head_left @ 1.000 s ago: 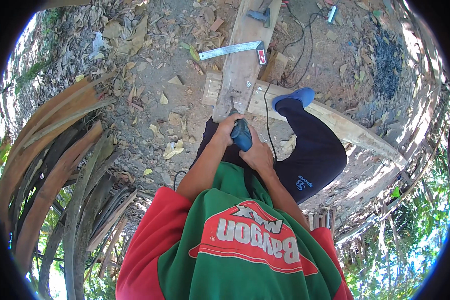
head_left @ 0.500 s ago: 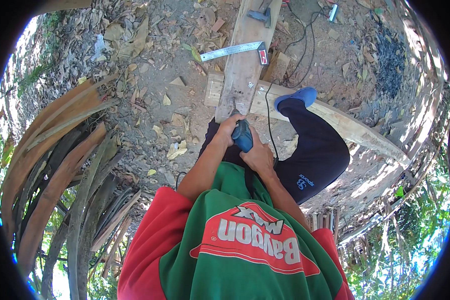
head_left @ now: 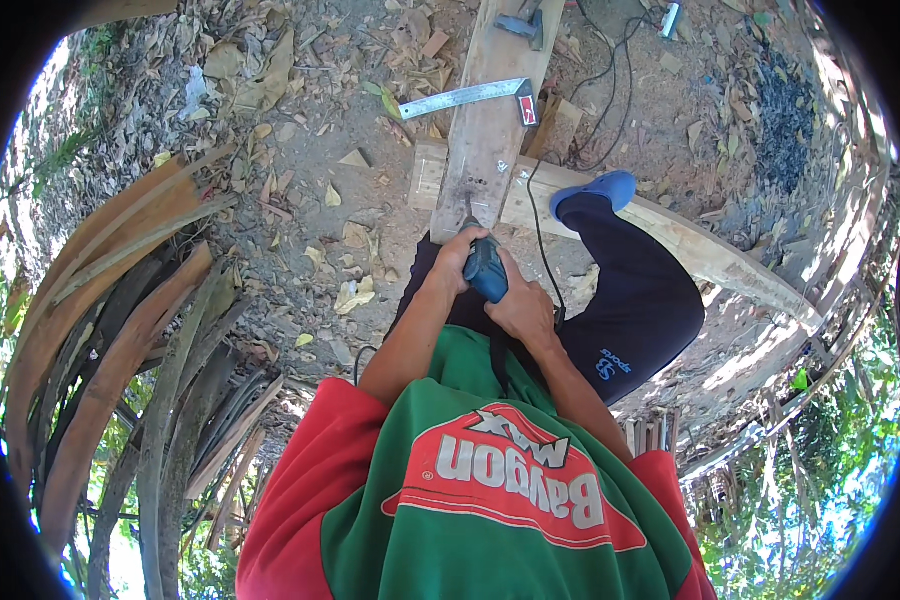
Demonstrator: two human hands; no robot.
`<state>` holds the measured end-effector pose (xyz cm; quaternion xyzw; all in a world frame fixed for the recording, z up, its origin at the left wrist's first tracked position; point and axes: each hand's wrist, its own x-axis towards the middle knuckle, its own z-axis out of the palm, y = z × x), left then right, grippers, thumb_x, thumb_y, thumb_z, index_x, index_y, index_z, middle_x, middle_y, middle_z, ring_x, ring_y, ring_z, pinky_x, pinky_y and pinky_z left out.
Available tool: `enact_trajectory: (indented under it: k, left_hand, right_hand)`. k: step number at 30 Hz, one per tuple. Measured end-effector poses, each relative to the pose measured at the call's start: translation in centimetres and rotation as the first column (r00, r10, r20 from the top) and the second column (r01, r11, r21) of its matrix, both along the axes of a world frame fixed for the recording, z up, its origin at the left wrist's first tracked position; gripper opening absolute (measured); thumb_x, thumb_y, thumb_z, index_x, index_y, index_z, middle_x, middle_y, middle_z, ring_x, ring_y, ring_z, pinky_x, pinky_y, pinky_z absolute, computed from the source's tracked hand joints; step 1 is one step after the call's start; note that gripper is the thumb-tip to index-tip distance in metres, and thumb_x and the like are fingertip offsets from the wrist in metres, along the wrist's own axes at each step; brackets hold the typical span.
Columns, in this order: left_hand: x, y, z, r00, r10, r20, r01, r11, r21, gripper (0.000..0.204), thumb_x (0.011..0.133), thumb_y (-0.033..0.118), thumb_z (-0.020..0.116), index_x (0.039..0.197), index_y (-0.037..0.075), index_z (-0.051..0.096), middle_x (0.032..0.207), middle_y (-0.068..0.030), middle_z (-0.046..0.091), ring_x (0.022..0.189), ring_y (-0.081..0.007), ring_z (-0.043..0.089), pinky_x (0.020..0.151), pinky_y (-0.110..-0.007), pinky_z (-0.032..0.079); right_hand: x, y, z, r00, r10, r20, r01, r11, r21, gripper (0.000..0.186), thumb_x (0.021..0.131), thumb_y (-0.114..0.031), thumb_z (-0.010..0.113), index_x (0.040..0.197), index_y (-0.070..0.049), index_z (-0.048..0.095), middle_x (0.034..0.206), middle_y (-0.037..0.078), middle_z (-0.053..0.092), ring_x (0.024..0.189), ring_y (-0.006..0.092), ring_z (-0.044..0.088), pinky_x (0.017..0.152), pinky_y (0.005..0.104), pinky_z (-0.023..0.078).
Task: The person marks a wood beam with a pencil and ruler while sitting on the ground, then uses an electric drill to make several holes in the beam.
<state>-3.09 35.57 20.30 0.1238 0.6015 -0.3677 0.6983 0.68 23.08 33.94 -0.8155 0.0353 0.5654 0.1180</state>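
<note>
Both hands grip a blue-green power drill [head_left: 486,270] pointed down at the near end of a long wooden plank [head_left: 490,130]. My left hand [head_left: 455,262] wraps the front of the drill body. My right hand [head_left: 523,308] holds its rear handle. The plank lies across a second pale beam [head_left: 690,245]. A black cord [head_left: 540,225] runs from the drill up along the plank. My right foot in a blue shoe [head_left: 595,190] rests on the beam.
A metal try square [head_left: 475,97] with a red handle lies across the plank. A hammer [head_left: 522,25] rests at the plank's far end. Curved wood slabs [head_left: 120,330] pile up on the left. Dry leaves and wood scraps cover the dirt ground.
</note>
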Motion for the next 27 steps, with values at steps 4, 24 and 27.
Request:
enact_trajectory:
  k: [4,24,27]
  left_hand:
    - [-0.7,-0.1,-0.2,0.996,0.084,-0.002,-0.084,0.996,-0.023,0.022,0.087,0.025,0.069,0.099,0.008,0.061,0.086,-0.0091,0.068,0.073,-0.0245,0.068,0.075,-0.042,0.058]
    - [0.1,0.2,1.3,0.999,0.04,0.025,-0.039,0.998,-0.046,0.027,0.086,0.027,0.071,0.101,0.006,0.063,0.086,-0.0086,0.068,0.074,-0.0233,0.069,0.074,-0.041,0.059]
    - [0.0,0.3,0.4,0.998,0.041,0.039,-0.037,0.995,-0.09,0.028,0.087,0.028,0.07,0.101,0.006,0.062,0.086,-0.0091,0.069,0.073,-0.0237,0.069,0.074,-0.042,0.06]
  right_hand:
    - [0.6,-0.3,-0.2,0.999,0.022,-0.039,-0.021,1.0,0.017,0.097,0.07,-0.03,0.075,0.154,-0.029,0.027,0.102,0.03,0.067,0.096,0.0456,0.067,0.089,0.0504,0.052]
    - [-0.3,-0.3,-0.1,0.998,-0.055,0.023,0.055,0.998,0.029,0.095,0.068,-0.027,0.074,0.153,-0.03,0.031,0.099,0.032,0.067,0.092,0.0468,0.067,0.086,0.0514,0.053]
    - [0.1,-0.6,-0.7,1.0,-0.002,0.01,0.002,0.998,0.065,0.095,0.068,-0.027,0.075,0.152,-0.028,0.031,0.098,0.031,0.068,0.092,0.0463,0.067,0.086,0.0516,0.053]
